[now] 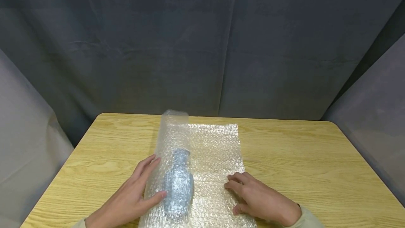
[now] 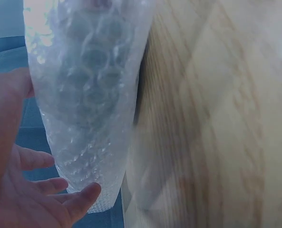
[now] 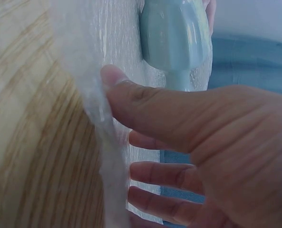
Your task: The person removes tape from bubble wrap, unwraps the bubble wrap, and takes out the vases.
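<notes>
In the right wrist view only, the vase (image 3: pixel 174 35) looks plainly glossy.

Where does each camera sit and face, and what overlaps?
Head: on the head, facing forward-down at a glossy pale-blue vase-shaped object under clear bubble wrap; left hand and right hand show.
Left wrist: on that wrist, facing the bubble wrap and yellowish wood-grain table; left hand shows.
Right wrist: on that wrist, facing the bubble wrap's edge and vase-shaped object; right hand shows, plus a sliver of the left.
Head and right wrist share object, wrap, right hand.
</notes>
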### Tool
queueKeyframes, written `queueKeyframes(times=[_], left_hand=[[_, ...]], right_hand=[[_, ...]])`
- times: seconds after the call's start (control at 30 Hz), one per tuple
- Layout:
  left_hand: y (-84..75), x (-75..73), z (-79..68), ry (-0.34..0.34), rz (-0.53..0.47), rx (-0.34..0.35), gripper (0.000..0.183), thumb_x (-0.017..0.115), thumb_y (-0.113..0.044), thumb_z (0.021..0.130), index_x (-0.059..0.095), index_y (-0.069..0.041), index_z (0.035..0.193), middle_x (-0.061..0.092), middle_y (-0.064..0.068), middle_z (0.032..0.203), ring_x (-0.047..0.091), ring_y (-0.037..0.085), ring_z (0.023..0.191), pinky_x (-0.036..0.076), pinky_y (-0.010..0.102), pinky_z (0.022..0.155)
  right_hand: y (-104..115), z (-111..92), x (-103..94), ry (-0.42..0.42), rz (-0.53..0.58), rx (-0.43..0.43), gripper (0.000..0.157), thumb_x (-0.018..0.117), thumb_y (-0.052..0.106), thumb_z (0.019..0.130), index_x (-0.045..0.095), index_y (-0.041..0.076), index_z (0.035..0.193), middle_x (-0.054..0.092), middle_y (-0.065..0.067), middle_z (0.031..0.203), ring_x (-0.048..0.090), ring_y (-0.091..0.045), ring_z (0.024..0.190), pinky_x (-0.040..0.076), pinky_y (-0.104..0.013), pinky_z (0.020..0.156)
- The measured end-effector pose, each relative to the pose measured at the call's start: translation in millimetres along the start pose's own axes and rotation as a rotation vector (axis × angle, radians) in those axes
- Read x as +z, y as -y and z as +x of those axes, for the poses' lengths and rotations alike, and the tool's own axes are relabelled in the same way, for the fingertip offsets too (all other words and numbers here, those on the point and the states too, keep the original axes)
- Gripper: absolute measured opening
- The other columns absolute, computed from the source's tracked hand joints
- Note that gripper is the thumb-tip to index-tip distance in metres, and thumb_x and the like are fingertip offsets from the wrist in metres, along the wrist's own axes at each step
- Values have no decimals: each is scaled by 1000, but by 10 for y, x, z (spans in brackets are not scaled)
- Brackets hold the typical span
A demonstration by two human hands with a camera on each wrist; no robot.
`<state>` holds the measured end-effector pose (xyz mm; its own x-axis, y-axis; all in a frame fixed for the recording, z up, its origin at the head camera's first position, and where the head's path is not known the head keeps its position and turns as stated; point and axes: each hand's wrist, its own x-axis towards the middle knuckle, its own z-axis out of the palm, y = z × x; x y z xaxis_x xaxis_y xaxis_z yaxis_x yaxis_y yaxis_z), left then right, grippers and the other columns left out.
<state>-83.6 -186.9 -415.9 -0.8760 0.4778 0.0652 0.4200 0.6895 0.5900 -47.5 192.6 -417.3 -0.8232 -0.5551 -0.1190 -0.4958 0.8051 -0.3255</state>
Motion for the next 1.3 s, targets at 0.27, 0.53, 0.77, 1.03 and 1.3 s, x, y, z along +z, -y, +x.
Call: queueKeyframes(times=[0.27,0.53,0.77,1.03,1.3], left_hand=[[31,-5,-31,-20,22,9,83,63,-60,97,25,-28,164,26,3,169,53,32,140,56,53,95],[32,-20,-44,-13,21,6,82,63,-56,99,23,-29,165,26,3,169,52,31,142,57,49,94],[33,-25,-32,10,20,-40,81,68,-51,97,25,-32,164,22,-2,170,52,25,140,57,44,91],[42,-17,-30,-24,59,-31,85,72,-36,94,25,-32,164,20,-4,170,50,24,142,55,45,93],[52,10,-36,-37,92,0,86,73,-29,93,25,-32,164,21,-4,171,48,22,144,56,43,94]], right_hand=[[-1,-1,5,-6,-11,-6,59,79,47,86,64,17,135,60,-8,144,58,-26,128,55,-42,102],[-2,-6,22,-13,-20,-6,59,78,48,86,64,18,135,60,-7,144,58,-25,128,54,-41,103],[-6,-5,24,-14,-23,-7,59,78,48,87,64,18,135,60,-6,144,58,-24,128,54,-40,103],[1,-12,12,-4,-17,0,60,77,49,87,64,18,136,60,-7,146,57,-25,130,54,-42,104],[1,-8,10,1,-11,-1,60,77,49,87,64,19,137,60,-7,146,57,-24,129,54,-42,104]])
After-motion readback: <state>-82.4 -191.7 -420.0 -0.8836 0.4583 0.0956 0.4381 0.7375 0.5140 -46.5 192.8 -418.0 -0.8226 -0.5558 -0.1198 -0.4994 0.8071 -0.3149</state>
